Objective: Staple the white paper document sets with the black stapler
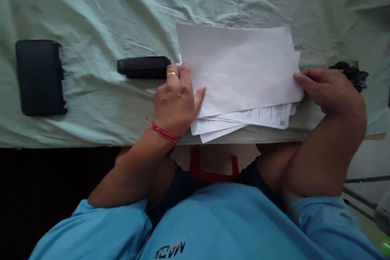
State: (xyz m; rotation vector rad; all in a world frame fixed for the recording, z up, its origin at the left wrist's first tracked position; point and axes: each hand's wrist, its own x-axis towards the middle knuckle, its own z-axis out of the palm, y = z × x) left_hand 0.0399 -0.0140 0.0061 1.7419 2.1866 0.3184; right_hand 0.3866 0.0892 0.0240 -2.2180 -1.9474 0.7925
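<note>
A loose stack of paper sheets lies before me, its top a blank white sheet (240, 65). Below its near edge, printed sheets (268, 117) stick out, fanned at uneven angles. My left hand (176, 99) is closed at the stack's left edge, thumb on top of the blank sheet and the other fingers bent along the side. At the right edge, my right hand (330, 89) pinches the sheets between thumb and fingers; how many it grips is hidden. Just left of my left hand, touching or nearly so, lies a black stapler-like object (143, 68).
A black rectangular case (41, 77) rests at the far left of the table. Beyond my right hand sits a small dark cluster of black metal-like pieces (352, 74). Wrinkled green cloth (100, 8) covers the table, whose front edge runs just before my lap.
</note>
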